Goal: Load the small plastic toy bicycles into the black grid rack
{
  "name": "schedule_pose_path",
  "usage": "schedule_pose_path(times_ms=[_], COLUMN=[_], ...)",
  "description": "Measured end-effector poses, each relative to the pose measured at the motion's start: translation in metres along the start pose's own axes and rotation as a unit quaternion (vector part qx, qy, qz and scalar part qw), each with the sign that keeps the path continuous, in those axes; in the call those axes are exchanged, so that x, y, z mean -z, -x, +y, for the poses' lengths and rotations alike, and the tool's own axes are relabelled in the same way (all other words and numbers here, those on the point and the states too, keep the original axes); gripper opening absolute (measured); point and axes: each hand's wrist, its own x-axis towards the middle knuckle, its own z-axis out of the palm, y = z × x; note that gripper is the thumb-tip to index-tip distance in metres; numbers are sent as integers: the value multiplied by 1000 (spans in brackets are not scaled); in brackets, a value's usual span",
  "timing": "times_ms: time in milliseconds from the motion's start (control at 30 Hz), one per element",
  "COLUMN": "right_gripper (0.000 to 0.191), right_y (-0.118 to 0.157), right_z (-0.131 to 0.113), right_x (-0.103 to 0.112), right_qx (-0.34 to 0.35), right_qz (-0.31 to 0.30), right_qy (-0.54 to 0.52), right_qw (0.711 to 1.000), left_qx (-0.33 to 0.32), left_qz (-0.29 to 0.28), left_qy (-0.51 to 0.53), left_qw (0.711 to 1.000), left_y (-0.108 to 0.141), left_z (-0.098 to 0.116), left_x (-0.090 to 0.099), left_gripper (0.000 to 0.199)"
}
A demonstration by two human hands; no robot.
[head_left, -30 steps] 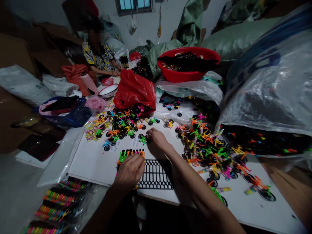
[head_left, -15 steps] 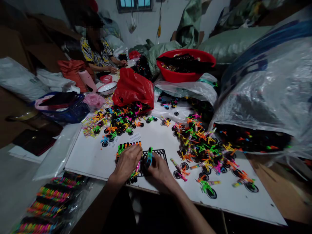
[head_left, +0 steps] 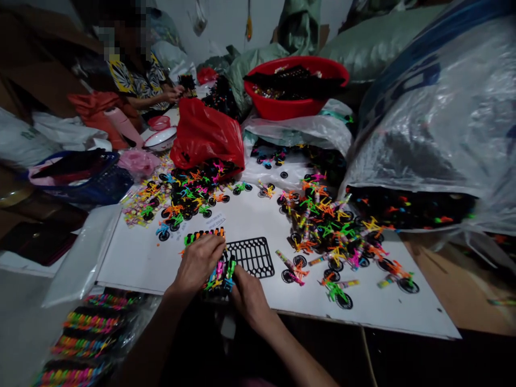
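A black plastic grid rack lies near the table's front edge, its left part filled with a tight row of colourful toy bicycles. My left hand is bent over that row, fingers closed on the rack; the fingertips are partly hidden. At the row's right end, my right hand pinches a blue toy bicycle with a green top, set against the others. The rack's right part shows bare slots.
Loose toy bicycles with wrapped candy tubes are heaped on the right, another bicycle pile at back left. Behind stand a red bag, a red basin and a large clear sack. A co-worker sits at far left.
My right hand has brought the blue bicycle left and down from above the bare slots to the row's end. My left hand stays on the row. The view has shifted slightly.
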Motion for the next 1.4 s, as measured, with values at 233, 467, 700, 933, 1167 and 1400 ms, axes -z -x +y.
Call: schedule_pose_path(times_ms=[233,467,700,933,1167,1400], right_gripper=[9,9,15,33,31,30], right_y=[-12,-17,-14,-23,-25,-10], right_z=[-6,-9,-1,11,-9,2], right_x=[7,15,27,32,7,65], right_qx=[-42,-20,25,-60,15,-27], right_qz=[-58,-107,-89,4,113,75], right_qy=[63,98,-37,-172,-48,168], right_qw=[995,989,995,983,992,983], left_qx=[-34,-70,13,248,295,325], left_qz=[-12,-74,40,68,74,84], left_qy=[12,-20,34,46,106,136], left_qw=[999,995,999,965,947,932], left_y=[-3,-6,3,43,64,62], left_z=[-5,-6,-2,-30,-17,-30], left_x=[2,4,23,33,3,20], left_gripper=[16,20,22,43,50,49])
